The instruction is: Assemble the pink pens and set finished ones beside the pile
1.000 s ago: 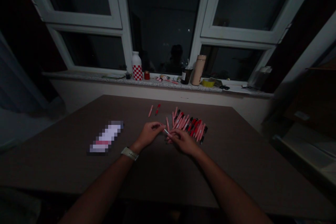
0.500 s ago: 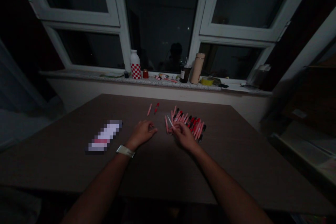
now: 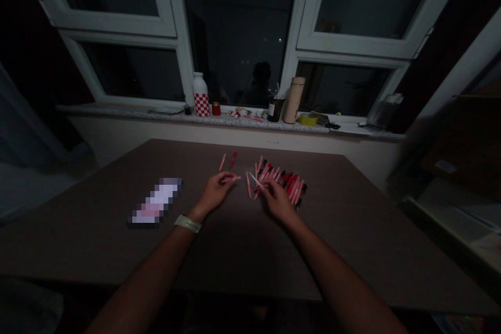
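Note:
My left hand (image 3: pixel 213 194), with a pale watch on its wrist, is closed in a pinch around a slim pink pen part (image 3: pixel 235 179) pointing right. Between the fingertips of my right hand (image 3: pixel 278 199) is a thin white stick (image 3: pixel 253 177) that looks like a pen refill; its free end points up and left. A pink pen (image 3: pixel 248 186) lies on the table between the hands. Beside and beyond my right hand is a pile of pink, red and black pens (image 3: pixel 290 183). Farther off, a separate pink pen (image 3: pixel 223 162) lies by a red pen (image 3: pixel 233 159).
A phone with a blurred-out screen (image 3: pixel 158 201) lies on the dark table (image 3: pixel 242 255) at left. Along the windowsill (image 3: pixel 172 118) stand a checkered bottle (image 3: pixel 201 96), a red jar (image 3: pixel 216 109), a dark cup (image 3: pixel 275 109), a tan flask (image 3: pixel 294 100) and a yellow tape roll (image 3: pixel 308 120).
My left hand has risen slightly, and the pink pen part now shows clearly in its fingers. My right hand has barely moved, still holding the white stick.

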Available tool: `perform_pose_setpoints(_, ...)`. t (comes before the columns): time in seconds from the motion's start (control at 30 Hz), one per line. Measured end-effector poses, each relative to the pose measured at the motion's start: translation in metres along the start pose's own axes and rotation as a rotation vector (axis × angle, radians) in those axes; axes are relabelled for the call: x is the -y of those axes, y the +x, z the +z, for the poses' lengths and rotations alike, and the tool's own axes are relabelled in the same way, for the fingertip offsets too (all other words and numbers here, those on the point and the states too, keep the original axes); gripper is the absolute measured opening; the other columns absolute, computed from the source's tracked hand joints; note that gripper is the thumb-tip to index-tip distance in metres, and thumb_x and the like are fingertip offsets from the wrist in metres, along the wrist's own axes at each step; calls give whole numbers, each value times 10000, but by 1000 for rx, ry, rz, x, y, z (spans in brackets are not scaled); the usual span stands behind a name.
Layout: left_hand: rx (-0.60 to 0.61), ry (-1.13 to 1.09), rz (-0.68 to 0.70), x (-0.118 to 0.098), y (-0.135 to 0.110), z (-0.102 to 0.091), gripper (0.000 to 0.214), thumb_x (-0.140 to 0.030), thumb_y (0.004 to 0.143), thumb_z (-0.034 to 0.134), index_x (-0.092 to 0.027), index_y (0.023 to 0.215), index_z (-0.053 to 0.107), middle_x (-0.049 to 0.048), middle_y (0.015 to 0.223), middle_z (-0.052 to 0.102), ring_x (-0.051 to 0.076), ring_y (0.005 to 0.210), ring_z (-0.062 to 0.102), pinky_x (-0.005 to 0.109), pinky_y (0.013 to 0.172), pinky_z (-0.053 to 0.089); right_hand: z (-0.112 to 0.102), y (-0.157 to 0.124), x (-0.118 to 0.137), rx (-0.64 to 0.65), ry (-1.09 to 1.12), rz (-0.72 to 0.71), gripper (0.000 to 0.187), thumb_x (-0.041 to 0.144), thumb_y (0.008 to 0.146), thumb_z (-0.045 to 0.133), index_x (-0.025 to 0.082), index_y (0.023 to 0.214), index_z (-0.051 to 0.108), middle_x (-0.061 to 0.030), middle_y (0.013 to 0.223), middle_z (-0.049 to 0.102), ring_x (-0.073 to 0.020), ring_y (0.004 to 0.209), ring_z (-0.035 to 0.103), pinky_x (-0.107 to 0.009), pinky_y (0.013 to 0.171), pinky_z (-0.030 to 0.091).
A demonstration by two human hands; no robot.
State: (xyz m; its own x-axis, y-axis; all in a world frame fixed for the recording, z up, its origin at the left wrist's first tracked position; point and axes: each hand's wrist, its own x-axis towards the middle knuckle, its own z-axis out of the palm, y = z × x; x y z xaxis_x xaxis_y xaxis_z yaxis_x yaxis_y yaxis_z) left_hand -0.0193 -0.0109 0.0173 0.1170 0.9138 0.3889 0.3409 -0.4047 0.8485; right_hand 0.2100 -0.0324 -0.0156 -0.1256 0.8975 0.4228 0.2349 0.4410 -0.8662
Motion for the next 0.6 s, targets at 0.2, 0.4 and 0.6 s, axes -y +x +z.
perform_pose_setpoints(0.2, -54, -53, -10, -6, -1, 0, 395, -521, 808, 686, -153, 953, 697, 89, 956, 742, 219, 914, 671, 314, 836, 513, -1, -3, 7, 36, -141, -49, 233, 388, 960, 506, 195, 1033, 615, -66, 964, 702, -212, 886, 647, -325, 807, 485)
perform_pose_setpoints(0.4, -57, -76, -2, -9, -2, 0, 363, -492, 814, 695, -154, 946, 700, 94, 957, 747, 218, 916, 676, 312, 826, 514, -2, -3, 7, 45, -198, -90, 200, 340, 970, 496, 196, 1015, 626, -73, 999, 701, -218, 925, 644, -324, 826, 470)
perform_pose_setpoints(0.6, -44, -43, 16, -14, -3, 0, 344, -477, 792, 715, -158, 923, 713, 79, 927, 750, 219, 886, 678, 312, 809, 523, -2, -4, 10, 59, -250, -105, 180, 314, 970, 499, 204, 1015, 634, -76, 999, 704, -228, 929, 643, -333, 831, 471)
